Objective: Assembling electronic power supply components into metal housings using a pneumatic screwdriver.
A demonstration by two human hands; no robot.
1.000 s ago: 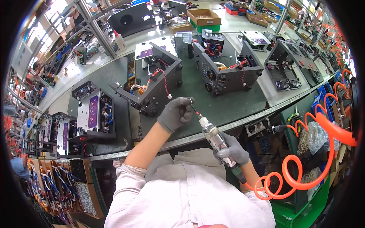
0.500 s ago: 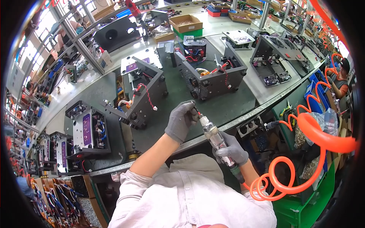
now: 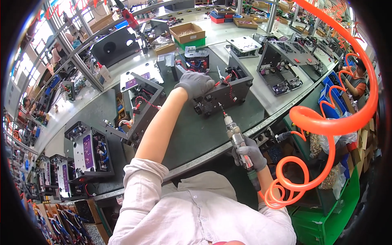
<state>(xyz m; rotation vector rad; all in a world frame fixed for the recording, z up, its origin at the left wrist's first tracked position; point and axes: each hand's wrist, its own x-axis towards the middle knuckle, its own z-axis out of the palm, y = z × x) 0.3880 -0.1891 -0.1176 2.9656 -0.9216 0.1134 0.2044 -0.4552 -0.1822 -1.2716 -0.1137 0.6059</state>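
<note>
In my right hand (image 3: 252, 155), gloved in grey, is a pneumatic screwdriver (image 3: 236, 136), its thin bit pointing up and away over the bench. An orange coiled air hose (image 3: 295, 160) runs from its rear end. My left hand (image 3: 197, 85), also gloved, reaches over the near left part of a dark metal chassis (image 3: 222, 98). Its fingers are curled closed near red wires (image 3: 229, 77); what they hold, if anything, is hidden. The screwdriver's tip is apart from the chassis. A second open chassis (image 3: 149, 108) with red and black wires lies left of my forearm.
Several units with purple circuit boards (image 3: 87, 151) line the left side. Behind the chassis sits a black module (image 3: 196, 59); farther back, a cardboard box (image 3: 188, 32) rests on a green bin. Another chassis (image 3: 281, 77) stands to the right. The bench edge (image 3: 204, 156) runs before me.
My left hand has left the screwdriver's tip and reached forward to the chassis. My right hand keeps the screwdriver, now with its bit exposed. The view has shifted slightly.
</note>
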